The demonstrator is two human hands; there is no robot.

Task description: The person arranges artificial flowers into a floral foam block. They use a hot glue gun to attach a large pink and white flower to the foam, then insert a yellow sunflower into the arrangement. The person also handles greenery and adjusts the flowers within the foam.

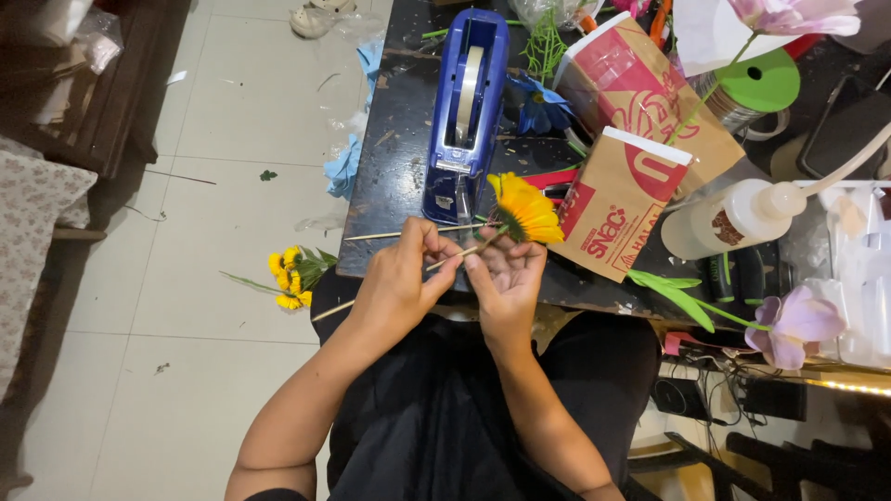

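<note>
Fingers of the left hand (401,278) pinch a thin wooden stick (399,278) at the near edge of the dark table (390,176). The right hand (506,278), fingers curled, grips the stem of a yellow artificial sunflower (524,209) beside a blue tape dispenser (467,111).

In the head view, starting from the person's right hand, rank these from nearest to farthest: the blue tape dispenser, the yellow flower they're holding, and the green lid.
From the right hand:
1. Yellow flower, just above the fingers, its stem held in both hands.
2. Blue tape dispenser, on the black table, up and slightly left.
3. Green lid, far up and right, near the table's back.
</note>
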